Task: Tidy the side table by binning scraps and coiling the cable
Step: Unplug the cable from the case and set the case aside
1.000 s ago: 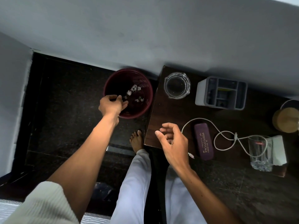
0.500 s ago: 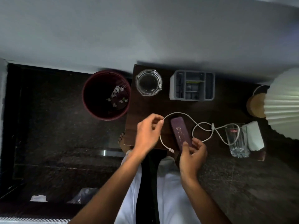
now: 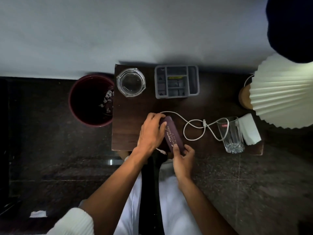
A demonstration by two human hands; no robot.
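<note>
A white cable (image 3: 194, 123) lies looped on the dark wooden side table (image 3: 132, 133). One end runs behind the drinking glass (image 3: 231, 134). Its plug (image 3: 161, 151) pokes out below my left wrist. My left hand (image 3: 150, 133) has its fingers curled on the cable beside the top of a purple glasses case (image 3: 172, 134), with the thumb resting on the case. My right hand (image 3: 183, 158) grips the case's near end at the table's front edge. The maroon bin (image 3: 74, 106) stands on the floor left of the table, with white paper scraps (image 3: 107, 100) inside.
A glass ashtray (image 3: 131, 82) and a grey organiser (image 3: 176, 81) stand at the back of the table. A white pleated lamp shade (image 3: 284, 94) overhangs the right side, with a folded white tissue (image 3: 249, 129) behind the glass. A paper scrap (image 3: 38, 214) lies on the floor.
My left hand came from the bin to the cable, then slid down beside the case. My right hand moved in and took the case's near end. The view shifted right.
</note>
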